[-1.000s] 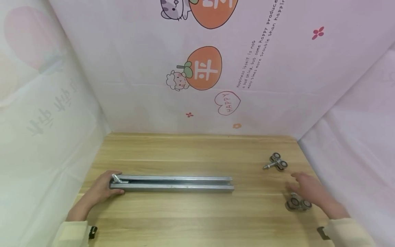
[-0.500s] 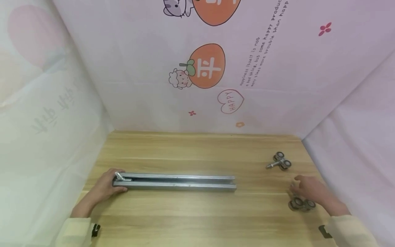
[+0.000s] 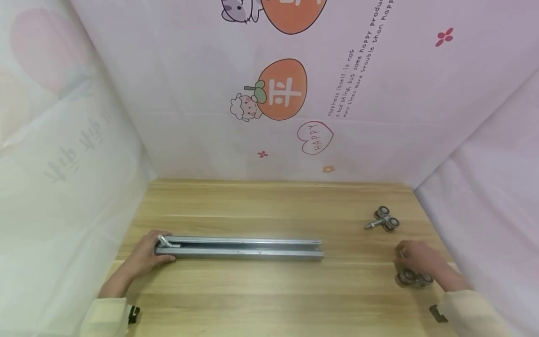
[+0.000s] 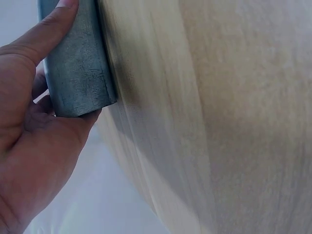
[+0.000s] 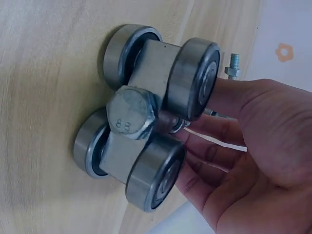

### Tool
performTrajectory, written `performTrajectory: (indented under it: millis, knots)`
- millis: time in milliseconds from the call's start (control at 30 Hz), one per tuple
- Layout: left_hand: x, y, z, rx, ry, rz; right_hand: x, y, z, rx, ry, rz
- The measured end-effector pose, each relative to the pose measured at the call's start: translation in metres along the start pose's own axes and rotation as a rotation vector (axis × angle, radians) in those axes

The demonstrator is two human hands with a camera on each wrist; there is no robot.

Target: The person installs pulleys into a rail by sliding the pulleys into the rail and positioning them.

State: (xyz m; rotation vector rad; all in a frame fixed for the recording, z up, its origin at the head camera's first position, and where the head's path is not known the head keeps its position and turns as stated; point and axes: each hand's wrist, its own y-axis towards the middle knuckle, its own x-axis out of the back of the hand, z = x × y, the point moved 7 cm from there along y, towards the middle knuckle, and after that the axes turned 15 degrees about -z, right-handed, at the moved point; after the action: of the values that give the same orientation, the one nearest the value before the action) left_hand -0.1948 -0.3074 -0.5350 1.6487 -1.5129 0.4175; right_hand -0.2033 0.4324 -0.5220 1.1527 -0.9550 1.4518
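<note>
My left hand grips the left end of a silvery metal channel rail lying lengthwise on the table. A threaded bolt sticks up from the slot at that end. In the left wrist view, the thumb lies along the side of the rail and the fingers wrap behind its end. My right hand pinches the stem of a roller trolley at the right. The right wrist view shows this trolley's wheels and hex bolt head close up; the fingertips are partly hidden behind it.
A second roller trolley lies farther back on the right, its bolt pointing left. Printed white cloth walls enclose the wooden table at the back and both sides.
My right hand's fingers have come together around the trolley's stem. The left hand keeps its grip on the rail. The head view has shifted slightly.
</note>
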Motion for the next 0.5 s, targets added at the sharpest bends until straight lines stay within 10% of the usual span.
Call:
performTrajectory:
  millis: [500]
  knots:
    - [0.0019,-0.0033,0.0006,0.018,-0.014,-0.024,-0.0025,-0.0012,-0.0058,-0.080,0.046,0.004]
